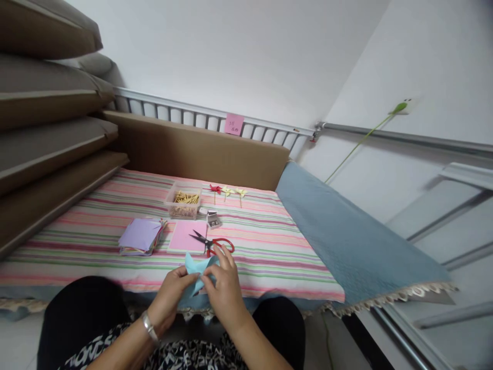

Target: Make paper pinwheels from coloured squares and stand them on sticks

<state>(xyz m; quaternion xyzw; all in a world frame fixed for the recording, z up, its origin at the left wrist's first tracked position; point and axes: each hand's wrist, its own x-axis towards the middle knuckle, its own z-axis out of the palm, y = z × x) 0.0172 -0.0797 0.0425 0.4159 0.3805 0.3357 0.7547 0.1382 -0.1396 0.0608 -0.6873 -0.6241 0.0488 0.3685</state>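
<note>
Light blue paper, with corners folded inward like a pinwheel, is held above the table's front edge. My left hand pinches its left side between thumb and fingers. At its middle, my right hand has thumb and index finger closed on the paper, the other fingers raised. Just beyond lie red-handled scissors, their blades over a pink paper stack. A small box of tiny metal pieces stands behind them. Whether a pin is in my fingers is hidden.
A purple-topped paper stack lies left. Behind it stands a clear plastic box of thin wooden sticks. One red pinwheel and two pale yellow pinwheels lie farther back. A brown board borders the striped cloth; brown cushions rise left.
</note>
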